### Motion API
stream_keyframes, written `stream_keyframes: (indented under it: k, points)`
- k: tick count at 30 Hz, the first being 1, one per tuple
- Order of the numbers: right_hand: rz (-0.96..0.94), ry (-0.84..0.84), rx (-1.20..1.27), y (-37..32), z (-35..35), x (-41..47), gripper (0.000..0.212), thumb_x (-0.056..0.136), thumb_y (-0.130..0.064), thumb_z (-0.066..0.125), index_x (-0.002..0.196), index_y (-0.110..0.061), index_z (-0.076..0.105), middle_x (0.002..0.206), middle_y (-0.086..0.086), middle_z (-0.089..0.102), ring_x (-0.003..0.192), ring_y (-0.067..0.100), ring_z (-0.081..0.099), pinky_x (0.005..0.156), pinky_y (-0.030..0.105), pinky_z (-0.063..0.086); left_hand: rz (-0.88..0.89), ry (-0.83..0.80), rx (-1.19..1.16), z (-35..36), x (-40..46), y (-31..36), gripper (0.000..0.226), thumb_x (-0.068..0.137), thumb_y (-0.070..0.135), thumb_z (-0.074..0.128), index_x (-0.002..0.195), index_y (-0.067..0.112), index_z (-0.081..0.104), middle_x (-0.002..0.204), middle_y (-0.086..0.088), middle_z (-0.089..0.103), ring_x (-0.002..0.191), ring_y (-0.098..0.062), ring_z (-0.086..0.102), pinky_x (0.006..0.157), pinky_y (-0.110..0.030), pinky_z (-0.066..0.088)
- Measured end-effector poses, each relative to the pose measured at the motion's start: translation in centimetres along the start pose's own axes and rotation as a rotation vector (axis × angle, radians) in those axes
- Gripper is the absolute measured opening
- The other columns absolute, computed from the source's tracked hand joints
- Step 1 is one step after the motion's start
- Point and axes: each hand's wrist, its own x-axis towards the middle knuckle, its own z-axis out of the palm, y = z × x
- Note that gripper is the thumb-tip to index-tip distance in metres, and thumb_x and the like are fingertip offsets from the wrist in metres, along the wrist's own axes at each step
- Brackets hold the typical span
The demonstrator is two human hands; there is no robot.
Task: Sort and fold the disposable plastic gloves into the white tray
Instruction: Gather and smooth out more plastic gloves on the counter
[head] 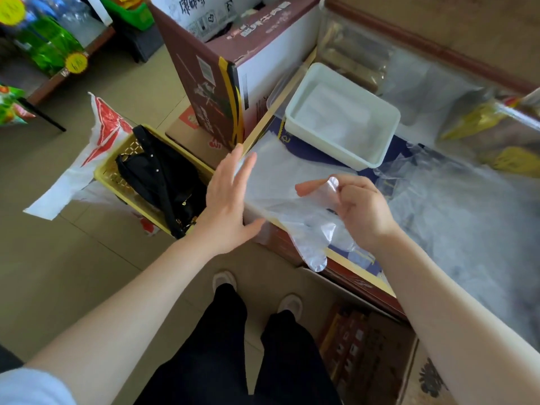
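Head view: white tray (377,133) at one o'clock already holds folded gloves. Left hand (230,200) lies flat, fingers straight; right hand (359,209) pinches a glove (304,226), unfolded; loose gloves (455,200) remain at three o'clock.

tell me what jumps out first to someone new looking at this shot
The two bare hands at centre: the right hand pinches a clear plastic glove while the left hand lies flat against it. Just behind sits the white tray, and a yellow basket holding a black bag stands left.

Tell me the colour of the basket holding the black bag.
Yellow: the basket, with the bag in it, shows in the head view.
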Motion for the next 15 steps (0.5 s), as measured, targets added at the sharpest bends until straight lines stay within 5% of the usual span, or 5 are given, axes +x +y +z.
stream_keyframes:
  k: [3, 6, 9, 13, 15]
  points:
    - [0.086, -0.028, 0.371, -2.8, 1.0, -0.8, 0.029, 0.063, -0.006, 0.041, 0.055, -0.009, 0.068, 0.083, 0.017, 0.072, 0.082, 0.030, 0.069, 0.081, 0.038, 0.056, 0.187, -0.115, -0.059, -2.1, 3.1, 0.8, 0.077, 0.077, 0.030, 0.071, 0.140, 0.020, 0.029, 0.147, -0.002, 0.029, 0.139, -0.017, 0.018, 0.115, -0.036, 0.014]
    - [0.169, 0.050, 0.680, -3.8, 0.9, -1.2, 0.021, 0.068, -0.006, 0.037, 0.069, -0.006, 0.058, 0.085, 0.021, 0.070, 0.077, 0.032, 0.070, 0.071, 0.045, 0.059, -0.005, -0.241, -0.378, -4.4, 5.0, 2.0, 0.013, 0.085, 0.021, 0.066, 0.098, 0.022, 0.064, 0.095, 0.016, 0.067, 0.093, 0.004, 0.059, 0.090, -0.023, 0.045]
    - [0.277, 0.179, 0.767, -3.9, 0.0, -1.3, 0.030, 0.075, 0.002, 0.031, 0.082, 0.000, 0.060, 0.084, 0.018, 0.070, 0.070, 0.026, 0.071, 0.056, 0.033, 0.059, -0.201, -0.344, -0.705, -6.1, 6.2, 3.1, 0.009, 0.087, 0.010, 0.060, 0.080, 0.013, 0.064, 0.061, 0.004, 0.065, 0.059, -0.010, 0.060, 0.064, -0.017, 0.050]
    - [0.211, 0.532, 0.029, -2.5, -1.3, -0.7, 0.027, 0.092, -0.012, 0.038, 0.110, -0.013, 0.059, 0.106, 0.007, 0.058, 0.094, 0.021, 0.058, 0.082, 0.029, 0.046, -0.244, -0.493, -0.632, -7.2, 8.1, 3.3, 0.012, 0.088, 0.020, 0.061, 0.078, 0.020, 0.067, 0.062, 0.005, 0.060, 0.058, -0.029, 0.046, 0.050, -0.023, 0.041]
    - [0.048, 0.495, -0.233, -2.9, -1.0, -0.9, 0.029, 0.097, -0.035, 0.039, 0.121, -0.027, 0.054, 0.114, -0.009, 0.057, 0.104, 0.007, 0.053, 0.083, 0.021, 0.040, -0.226, -0.555, -0.544, -7.1, 9.1, 3.4, 0.013, 0.087, 0.026, 0.063, 0.075, 0.028, 0.068, 0.061, 0.006, 0.060, 0.065, -0.028, 0.046, 0.054, -0.032, 0.036]
